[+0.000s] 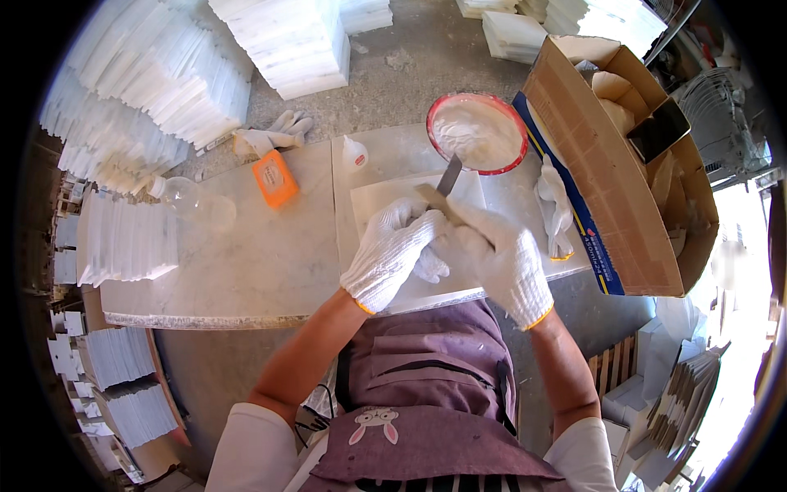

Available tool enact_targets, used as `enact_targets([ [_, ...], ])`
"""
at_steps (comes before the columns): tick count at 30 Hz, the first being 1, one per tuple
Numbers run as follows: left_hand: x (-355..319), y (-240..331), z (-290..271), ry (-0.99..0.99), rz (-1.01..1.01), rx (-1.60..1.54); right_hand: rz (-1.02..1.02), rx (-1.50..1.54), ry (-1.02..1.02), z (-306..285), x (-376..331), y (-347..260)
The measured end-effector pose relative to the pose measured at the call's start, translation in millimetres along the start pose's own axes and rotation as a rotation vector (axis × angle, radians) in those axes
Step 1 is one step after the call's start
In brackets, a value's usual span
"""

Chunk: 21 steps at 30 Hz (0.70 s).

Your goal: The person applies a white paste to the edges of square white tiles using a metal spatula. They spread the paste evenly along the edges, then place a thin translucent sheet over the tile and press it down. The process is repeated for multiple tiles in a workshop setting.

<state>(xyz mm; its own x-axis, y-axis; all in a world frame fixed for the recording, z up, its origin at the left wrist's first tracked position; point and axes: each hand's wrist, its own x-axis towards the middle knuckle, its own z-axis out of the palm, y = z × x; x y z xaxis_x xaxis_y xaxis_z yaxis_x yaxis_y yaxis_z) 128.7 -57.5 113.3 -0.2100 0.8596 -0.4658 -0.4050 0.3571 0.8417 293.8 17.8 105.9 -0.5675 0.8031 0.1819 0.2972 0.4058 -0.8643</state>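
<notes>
Both my hands wear white knit gloves with yellow cuffs and are close together over the worktable's near edge. My left hand [392, 248] is closed, and the narrow grey scraper blade [449, 175] rising beyond its fingers appears held in it. Closed too, my right hand [510, 258] grips a second, tan-looking scraper [434, 198] that slants across the grey one. The gloves hide both handles. Under the hands lies a white slab [373, 201] on the tabletop. Just beyond stands a red-rimmed bowl [522, 135] of white paste.
A small white bottle [354, 154], an orange box [275, 178], a clear jug [182, 193] and loose gloves [275, 138] sit to the left. Right of the bowl are another glove [554, 205] and a large cardboard box [611, 156] with a phone on it. White slab stacks [283, 45] stand around.
</notes>
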Motion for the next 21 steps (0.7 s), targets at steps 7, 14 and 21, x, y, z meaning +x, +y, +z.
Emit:
enact_targets([
  [7, -6.5, 3.1, 2.8, 0.023, 0.002, 0.052, 0.008, 0.004, -0.085, -9.5, 4.8, -7.5],
  [14, -3.7, 1.2, 5.7, 0.036, 0.01, 0.056, -0.035, 0.0, -0.119, -12.5, 5.6, 6.7],
  [21, -5.2, 3.8, 9.1, 0.058, -0.013, 0.066, -0.068, 0.027, -0.065, -13.4, 6.5, 15.6],
])
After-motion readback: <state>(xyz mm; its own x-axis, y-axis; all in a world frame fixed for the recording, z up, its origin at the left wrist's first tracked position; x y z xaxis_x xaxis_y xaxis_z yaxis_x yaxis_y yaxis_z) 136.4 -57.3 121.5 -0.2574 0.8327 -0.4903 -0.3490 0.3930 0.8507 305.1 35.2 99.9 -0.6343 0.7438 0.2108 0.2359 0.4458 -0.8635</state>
